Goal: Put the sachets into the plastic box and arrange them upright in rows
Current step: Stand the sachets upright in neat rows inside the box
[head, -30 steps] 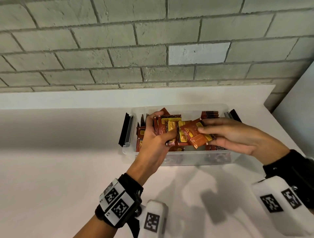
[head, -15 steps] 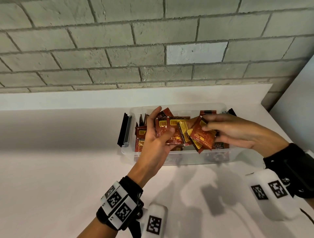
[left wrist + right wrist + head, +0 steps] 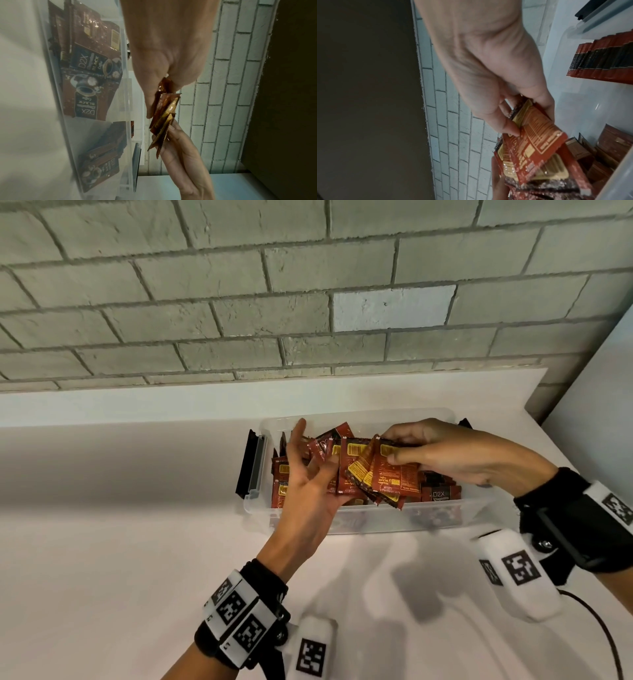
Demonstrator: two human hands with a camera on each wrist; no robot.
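Note:
A clear plastic box (image 3: 359, 522) stands on the white counter with red-and-gold sachets inside. Above it both hands share a fanned bundle of sachets (image 3: 370, 474). My left hand (image 3: 315, 453) supports the bundle from the left, its fingers curled round the lower sachets and its thumb raised. From the right, my right hand (image 3: 390, 450) pinches the top edge of the front sachets (image 3: 537, 143), thumb in front. The left wrist view shows the bundle (image 3: 164, 115) edge-on between both hands. A row of upright sachets (image 3: 604, 65) stands at the box's right end.
Black latches (image 3: 248, 463) hang open on the box's short left end. Loose sachets (image 3: 89, 81), some dark-faced (image 3: 440, 494), lie against the box's front wall. A grey brick wall (image 3: 308, 302) rises behind the counter, and a pale panel (image 3: 599, 405) stands at the right.
The right hand has turned its tilted sachet upright and pressed it against the bundle. The left thumb has lifted off the sachets. Both hands stay above the box.

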